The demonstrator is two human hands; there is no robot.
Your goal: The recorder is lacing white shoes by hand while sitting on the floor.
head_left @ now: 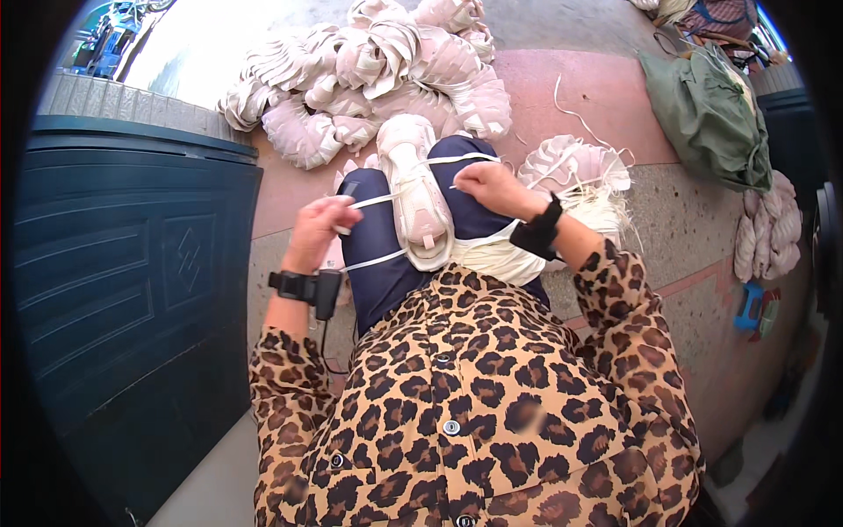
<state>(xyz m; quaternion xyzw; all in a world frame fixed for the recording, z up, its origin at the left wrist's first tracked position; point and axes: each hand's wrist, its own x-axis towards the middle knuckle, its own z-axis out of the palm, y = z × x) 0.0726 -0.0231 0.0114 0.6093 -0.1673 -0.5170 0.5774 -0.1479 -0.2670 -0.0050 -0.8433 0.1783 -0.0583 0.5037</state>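
A pale pink and white shoe upper [420,198] lies lengthwise between my thighs, with white laces threaded through it and trailing to both sides. My left hand [325,224] is closed at its left, pinching a white lace [376,201] that runs to the upper. A small dark object [349,188] shows at those fingertips; its kind is unclear. To the right of the upper, my right hand [498,189] is closed in a pinch, with a thin pale tip, seemingly a lace end, poking from the fingers. A bundle of cream laces [500,260] rests on my lap.
Stacked shoe uppers [378,75] are heaped ahead on the floor. Another bundle of uppers [571,162] lies right of my knee. A green sack [707,119] and more uppers [768,228] are farther right. A dark blue panelled door [140,255] stands on the left.
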